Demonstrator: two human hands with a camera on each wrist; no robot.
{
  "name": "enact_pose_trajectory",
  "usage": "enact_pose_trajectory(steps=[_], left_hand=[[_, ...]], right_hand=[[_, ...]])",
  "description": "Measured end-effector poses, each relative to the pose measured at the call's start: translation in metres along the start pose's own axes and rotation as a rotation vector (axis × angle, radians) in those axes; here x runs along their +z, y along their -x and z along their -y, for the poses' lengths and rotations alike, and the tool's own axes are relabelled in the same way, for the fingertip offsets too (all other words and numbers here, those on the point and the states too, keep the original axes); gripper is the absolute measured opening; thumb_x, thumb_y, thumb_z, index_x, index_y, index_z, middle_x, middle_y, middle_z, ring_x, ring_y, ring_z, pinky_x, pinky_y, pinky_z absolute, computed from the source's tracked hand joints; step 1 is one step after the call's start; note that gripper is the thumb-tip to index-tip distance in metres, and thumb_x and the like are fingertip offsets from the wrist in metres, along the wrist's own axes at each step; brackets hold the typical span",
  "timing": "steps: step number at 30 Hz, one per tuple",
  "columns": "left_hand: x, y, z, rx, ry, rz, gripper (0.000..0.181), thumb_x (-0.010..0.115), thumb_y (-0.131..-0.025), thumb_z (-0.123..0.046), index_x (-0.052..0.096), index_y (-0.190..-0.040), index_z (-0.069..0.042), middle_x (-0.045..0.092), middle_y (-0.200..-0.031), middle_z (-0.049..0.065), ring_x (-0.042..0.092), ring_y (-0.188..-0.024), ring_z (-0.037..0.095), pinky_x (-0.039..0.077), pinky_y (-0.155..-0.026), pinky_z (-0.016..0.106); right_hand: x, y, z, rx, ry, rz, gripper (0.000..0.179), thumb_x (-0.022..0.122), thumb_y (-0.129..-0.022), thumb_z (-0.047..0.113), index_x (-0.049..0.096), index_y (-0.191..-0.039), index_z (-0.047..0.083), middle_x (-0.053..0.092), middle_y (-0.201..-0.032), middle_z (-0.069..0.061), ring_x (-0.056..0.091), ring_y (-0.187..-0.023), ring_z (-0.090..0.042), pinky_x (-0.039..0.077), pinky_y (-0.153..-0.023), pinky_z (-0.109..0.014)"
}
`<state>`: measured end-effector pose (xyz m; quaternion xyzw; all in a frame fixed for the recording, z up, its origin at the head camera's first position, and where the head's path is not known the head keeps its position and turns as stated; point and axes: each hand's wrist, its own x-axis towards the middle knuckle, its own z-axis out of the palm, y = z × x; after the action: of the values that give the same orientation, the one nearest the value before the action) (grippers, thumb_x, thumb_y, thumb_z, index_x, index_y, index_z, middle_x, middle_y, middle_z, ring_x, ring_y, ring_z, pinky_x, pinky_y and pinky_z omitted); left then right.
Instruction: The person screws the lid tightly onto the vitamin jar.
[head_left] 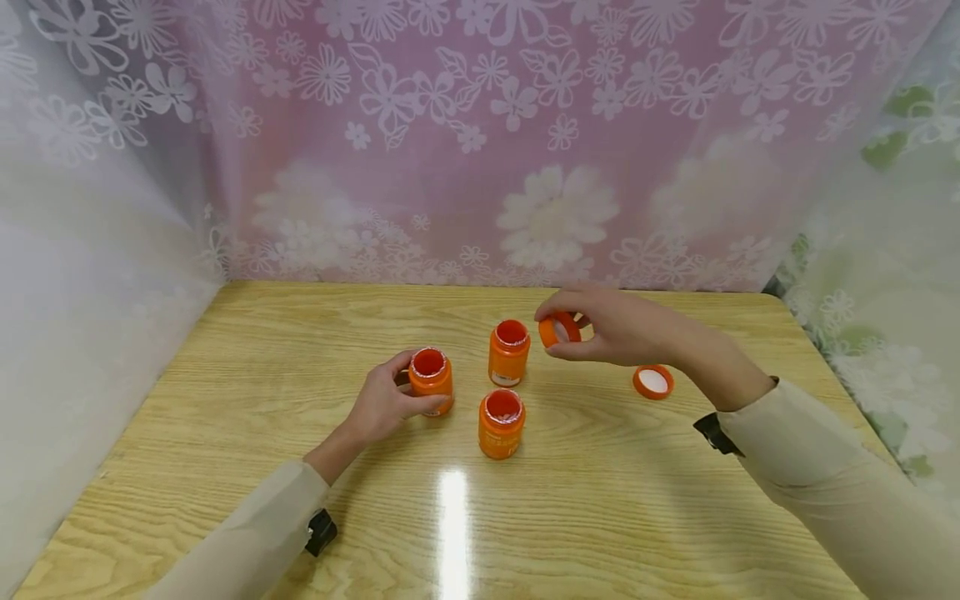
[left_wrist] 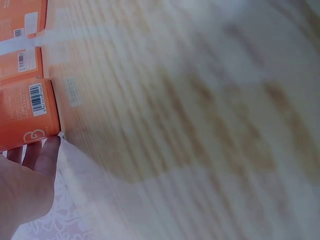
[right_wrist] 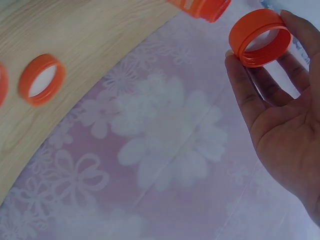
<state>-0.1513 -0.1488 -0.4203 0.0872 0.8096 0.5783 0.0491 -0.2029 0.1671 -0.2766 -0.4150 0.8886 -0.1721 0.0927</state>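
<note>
My left hand (head_left: 382, 404) grips an uncapped orange bottle (head_left: 431, 387) by its sides, fingers behind and thumb in front. In the left wrist view its barcode label (left_wrist: 37, 100) shows beside the fingertips. Between thumb and fingers, my right hand (head_left: 611, 325) pinches an orange screw cap (head_left: 560, 331), tilted so its hollow underside shows. The cap is held in the air, just right of a second open bottle (head_left: 509, 354). Nearer the front stands a third open bottle (head_left: 502, 425), with small pale pieces inside.
Another orange cap (head_left: 653, 382) with a white liner lies on the wooden table (head_left: 300, 333), below the right forearm. At the left edge of the right wrist view, part of a further orange round piece (right_wrist: 2, 84) shows. A floral curtain (head_left: 450, 208) hangs behind the table.
</note>
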Motion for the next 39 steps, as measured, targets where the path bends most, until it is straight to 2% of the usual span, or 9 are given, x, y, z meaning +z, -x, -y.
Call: enact_pose_trajectory(steps=[6,12,16,21,27,33,39], left_hand=[[0.001,0.0,0.001,0.002,-0.009,-0.001,0.064,0.082,-0.076,-0.014,0.052,-0.132,-0.007,0.058,-0.123,0.008,0.059,-0.109,0.025,0.049,-0.091,0.037],[0.0,-0.001,0.003,0.014,0.014,0.004,0.063,0.083,-0.075,-0.013,0.053,-0.131,-0.008,0.058,-0.121,0.007,0.06,-0.106,0.024,0.05,-0.089,0.037],[0.0,-0.001,0.003,0.028,0.011,0.005,0.062,0.082,-0.075,-0.012,0.054,-0.13,-0.008,0.058,-0.122,0.007,0.059,-0.107,0.024,0.05,-0.09,0.038],[0.0,-0.001,0.004,0.026,0.01,0.003,0.062,0.083,-0.075,-0.013,0.054,-0.13,-0.008,0.059,-0.121,0.007,0.06,-0.106,0.024,0.05,-0.09,0.038],[0.0,-0.003,0.003,0.037,0.021,0.019,0.062,0.083,-0.076,-0.016,0.053,-0.131,-0.009,0.058,-0.122,0.007,0.061,-0.105,0.024,0.05,-0.09,0.038],[0.0,-0.003,0.003,0.011,0.021,0.018,0.062,0.081,-0.077,-0.014,0.052,-0.132,-0.008,0.057,-0.124,0.008,0.059,-0.107,0.025,0.049,-0.092,0.037],[0.0,-0.003,0.003,-0.018,0.01,0.015,0.06,0.079,-0.077,-0.005,0.051,-0.131,-0.003,0.057,-0.122,0.013,0.057,-0.109,0.029,0.048,-0.093,0.04]], right_hand=[[-0.001,-0.028,0.018,-0.036,-0.019,0.025,0.043,0.065,-0.091,0.037,0.058,-0.128,0.017,0.055,-0.093,0.001,0.053,-0.09,-0.014,0.048,-0.082,-0.033],[0.005,-0.058,0.025,-0.086,-0.042,0.052,0.037,0.065,-0.091,0.033,0.06,-0.122,0.014,0.056,-0.095,0.0,0.054,-0.09,-0.016,0.049,-0.086,-0.033],[0.01,-0.076,0.029,-0.128,-0.103,0.07,0.035,0.068,-0.089,0.031,0.059,-0.118,0.013,0.057,-0.095,0.001,0.056,-0.088,-0.018,0.05,-0.087,-0.033],[0.02,-0.093,0.031,-0.15,-0.176,0.075,0.036,0.069,-0.088,0.03,0.057,-0.118,0.014,0.057,-0.106,0.005,0.057,-0.094,-0.015,0.048,-0.09,-0.029],[0.032,-0.103,0.03,-0.146,-0.364,0.035,0.037,0.073,-0.086,0.026,0.054,-0.115,0.012,0.056,-0.11,0.002,0.055,-0.108,-0.014,0.047,-0.093,-0.028],[0.042,-0.109,0.032,-0.178,-0.501,0.017,0.038,0.077,-0.083,0.026,0.054,-0.109,0.009,0.056,-0.108,-0.001,0.057,-0.106,-0.012,0.047,-0.093,-0.03],[0.052,-0.11,0.034,-0.188,-0.599,-0.014,0.034,0.077,-0.082,0.025,0.054,-0.101,0.008,0.058,-0.115,-0.002,0.058,-0.104,-0.011,0.046,-0.094,-0.029]])
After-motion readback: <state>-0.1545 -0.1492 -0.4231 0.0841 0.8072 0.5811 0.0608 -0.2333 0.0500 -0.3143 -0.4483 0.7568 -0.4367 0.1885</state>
